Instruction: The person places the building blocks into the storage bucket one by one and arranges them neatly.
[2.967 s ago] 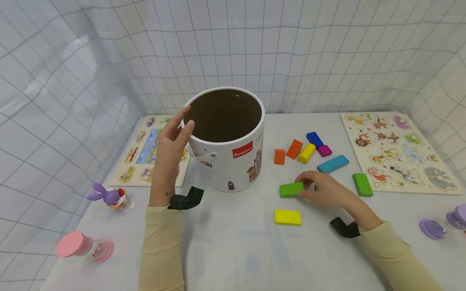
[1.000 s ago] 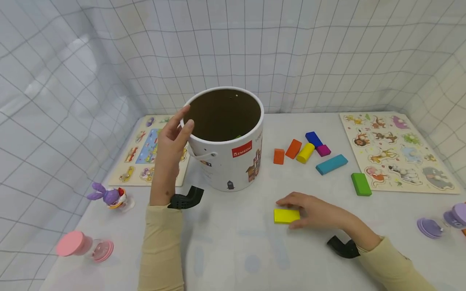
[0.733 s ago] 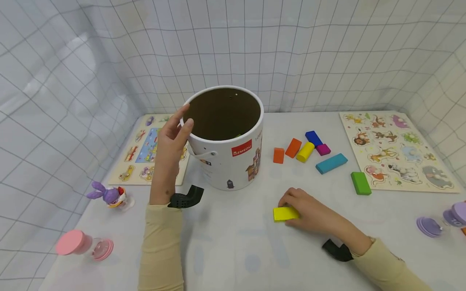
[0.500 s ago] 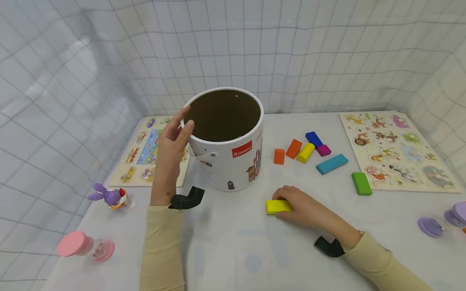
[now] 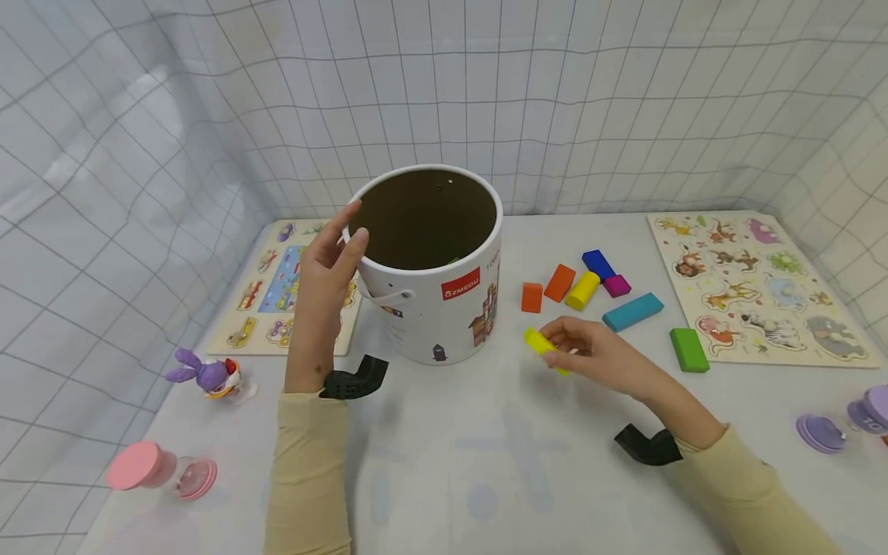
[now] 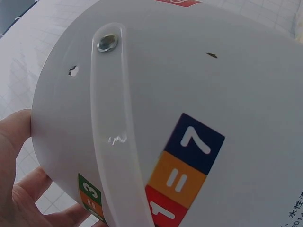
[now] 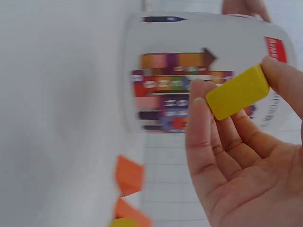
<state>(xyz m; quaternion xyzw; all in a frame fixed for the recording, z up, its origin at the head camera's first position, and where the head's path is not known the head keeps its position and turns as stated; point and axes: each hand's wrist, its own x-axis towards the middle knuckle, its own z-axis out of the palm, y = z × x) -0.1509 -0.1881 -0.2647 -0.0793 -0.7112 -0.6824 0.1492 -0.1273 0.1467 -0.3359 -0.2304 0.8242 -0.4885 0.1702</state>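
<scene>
A large white bucket with printed pictures and a red label stands on the table; a bit of green shows inside it. My left hand holds its rim at the left, and the left wrist view shows fingers at the wall beside the bucket's plastic handle. My right hand pinches a yellow rectangular block between thumb and fingertips. That block is tilted, raised over the table to the right of the bucket.
Orange, dark blue, magenta, teal and green blocks and a yellow cylinder lie right of the bucket. Puzzle boards flank them. A purple rabbit toy and pink cup-shaped piece sit left.
The green block my right hand held earlier has left the table, and green now shows in the bucket. My right hand has taken the yellow block, lifted it and turned it.
</scene>
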